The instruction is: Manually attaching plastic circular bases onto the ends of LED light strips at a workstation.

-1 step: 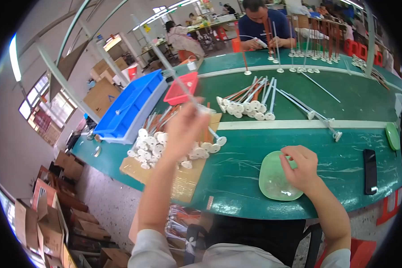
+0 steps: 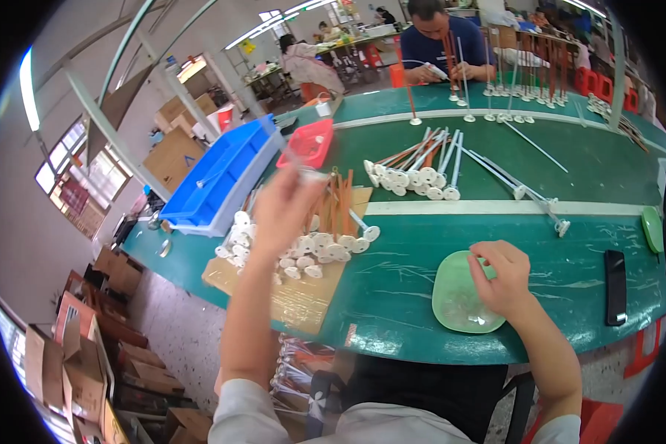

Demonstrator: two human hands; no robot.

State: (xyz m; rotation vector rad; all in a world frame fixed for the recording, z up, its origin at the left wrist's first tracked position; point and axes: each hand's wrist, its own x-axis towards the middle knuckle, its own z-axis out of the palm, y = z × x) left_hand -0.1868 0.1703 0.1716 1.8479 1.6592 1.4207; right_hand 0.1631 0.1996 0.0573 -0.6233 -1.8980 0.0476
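Observation:
My left hand point(image 2: 285, 207), blurred by motion, is closed on a rod with a white round base point(image 2: 311, 176). The rod's shaft is only a faint streak above the fist. Beneath that hand lies a pile of grey and brown rods with white disc bases point(image 2: 333, 248), on a sheet of brown cardboard point(image 2: 300, 307). My right hand point(image 2: 505, 280) rests at the right side of a light green dish point(image 2: 448, 296), its fingers curled together over the rim. Small clear bits point(image 2: 475, 318) lie in the dish. Whatever those fingers pinch is hidden.
Left of the pile stand a blue tray point(image 2: 222, 177) and a red basket point(image 2: 307, 144). More rods point(image 2: 414, 174) lie mid-table. A black phone point(image 2: 615, 288) and another green dish point(image 2: 651, 228) are at the right. Across the table a co-worker point(image 2: 444, 52) handles upright rods.
My left hand has moved left and slightly down with the rod, uncovering more brown rods in the pile. My right hand stays at the dish. The whole view has shifted slightly.

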